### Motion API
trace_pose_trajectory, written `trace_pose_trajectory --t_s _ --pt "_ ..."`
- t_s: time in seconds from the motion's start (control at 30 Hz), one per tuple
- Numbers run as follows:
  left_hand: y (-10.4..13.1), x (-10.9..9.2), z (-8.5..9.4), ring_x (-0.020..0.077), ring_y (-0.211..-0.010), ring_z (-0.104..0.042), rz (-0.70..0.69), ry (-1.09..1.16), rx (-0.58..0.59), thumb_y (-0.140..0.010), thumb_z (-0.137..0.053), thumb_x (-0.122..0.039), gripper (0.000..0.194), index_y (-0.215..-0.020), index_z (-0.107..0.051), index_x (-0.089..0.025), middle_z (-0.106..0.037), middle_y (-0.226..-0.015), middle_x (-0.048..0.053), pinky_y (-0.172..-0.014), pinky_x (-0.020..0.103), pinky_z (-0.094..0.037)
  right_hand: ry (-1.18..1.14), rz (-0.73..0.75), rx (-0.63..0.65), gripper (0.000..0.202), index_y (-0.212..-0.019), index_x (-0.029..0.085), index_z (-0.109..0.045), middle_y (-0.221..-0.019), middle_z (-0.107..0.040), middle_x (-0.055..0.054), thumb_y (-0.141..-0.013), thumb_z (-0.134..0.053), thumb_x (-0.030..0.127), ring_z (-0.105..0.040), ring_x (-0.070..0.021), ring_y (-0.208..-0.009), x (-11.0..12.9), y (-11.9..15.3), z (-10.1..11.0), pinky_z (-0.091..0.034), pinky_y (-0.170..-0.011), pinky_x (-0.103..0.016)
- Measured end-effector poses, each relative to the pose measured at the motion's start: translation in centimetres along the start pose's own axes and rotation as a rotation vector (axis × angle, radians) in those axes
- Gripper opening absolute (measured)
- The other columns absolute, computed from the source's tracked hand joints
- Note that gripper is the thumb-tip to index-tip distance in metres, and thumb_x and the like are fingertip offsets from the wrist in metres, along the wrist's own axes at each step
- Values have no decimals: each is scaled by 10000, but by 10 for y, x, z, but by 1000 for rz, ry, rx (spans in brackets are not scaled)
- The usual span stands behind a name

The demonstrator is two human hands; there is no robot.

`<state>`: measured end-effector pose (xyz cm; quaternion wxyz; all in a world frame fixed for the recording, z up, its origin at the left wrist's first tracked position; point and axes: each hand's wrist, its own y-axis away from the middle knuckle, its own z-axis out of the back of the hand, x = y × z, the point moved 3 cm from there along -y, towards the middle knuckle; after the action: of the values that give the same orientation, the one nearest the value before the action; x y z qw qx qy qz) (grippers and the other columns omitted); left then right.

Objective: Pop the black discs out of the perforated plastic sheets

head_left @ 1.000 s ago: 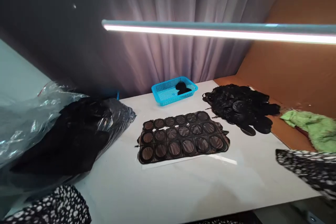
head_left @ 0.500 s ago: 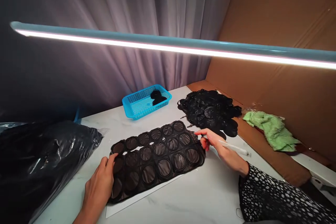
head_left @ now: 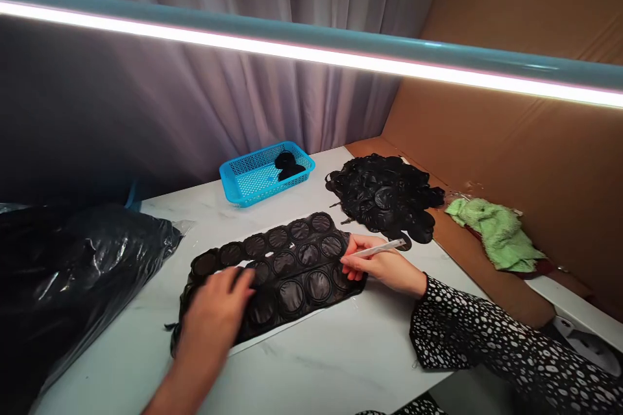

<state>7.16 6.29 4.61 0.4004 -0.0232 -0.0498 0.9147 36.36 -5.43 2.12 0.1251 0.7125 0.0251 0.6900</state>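
Far left on the white surface (head_left: 136,343): clear plastic bag (head_left: 87,266) stuffed with black material. Next, my left hand (head_left: 214,311), over the left part of the black sheet (head_left: 292,295). Fingers bent but blurred, can't tell if they grip or just touch. Sheet lies flat mid-surface, rows of ringed circles, a white edge showing under its near side. Behind it, blue mesh basket (head_left: 236,196) with a few black discs (head_left: 285,159) at its right end. At the sheet's right end, my right hand (head_left: 384,269), fingers pinched round a slim white stick (head_left: 377,249). Behind that hand, heap of black round pieces (head_left: 384,194). Far right, crumpled green cloth (head_left: 501,233).
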Motion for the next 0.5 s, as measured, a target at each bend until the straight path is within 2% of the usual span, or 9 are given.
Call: trace_pose_trajectory --t_s 0.03,0.1,0.17,0.23,0.37,0.5 --pt "-6 -24 -7 343 -1162 -569 -159 162 31 -961 -505 -236 318 -1247 -642 -218 -584 -1296 157 -958 503 -471 2 -3 2 348 -766 186 -537 -709 -698 -19 -787 -715 485 -662 -139 -616 -2 1 -2 -513 -557 -248" --pt "-15 -68 -21 311 -1355 -440 -487 379 143 -929 -614 -302 451 -1373 -535 -305 -473 -1476 86 -1100 502 -377 6 -8 -2 340 -774 184 -554 -725 -700 -20 -782 -720 480 -665 -143 -644 -6 4 -4 -521 -591 -259" --pt "-21 -94 -31 306 -1438 -323 -606 434 182 -902 -663 -352 568 -1431 -460 -321 -395 -1540 79 -1171 554 -244 29 -13 -14 336 -788 185 -555 -739 -698 -23 -792 -711 483 -662 -151 -670 -9 8 -5 -520 -619 -273" --pt "-25 -104 -36 310 -1467 -255 -628 437 199 -899 -662 -391 617 -1460 -417 -315 -346 -1566 84 -1182 585 -177 69 -3 -16 326 -793 185 -562 -751 -688 -20 -797 -708 476 -640 -150 -682 -12 13 -4 -494 -621 -268" --pt "-24 -100 -42 324 -1476 -217 -619 454 202 -892 -664 -425 639 -1467 -407 -316 -291 -1590 82 -1182 593 -159 214 33 -14 261 -756 179 -602 -805 -669 -21 -805 -700 416 -570 -136 -683 -14 19 -1 -428 -608 -253" --pt "-22 -99 -43 336 -1472 -225 -616 457 207 -881 -676 -434 626 -1448 -437 -316 -298 -1586 92 -1179 598 -158 368 52 -10 194 -743 185 -624 -771 -649 -18 -820 -663 359 -537 -145 -677 -12 19 -3 -414 -626 -269"
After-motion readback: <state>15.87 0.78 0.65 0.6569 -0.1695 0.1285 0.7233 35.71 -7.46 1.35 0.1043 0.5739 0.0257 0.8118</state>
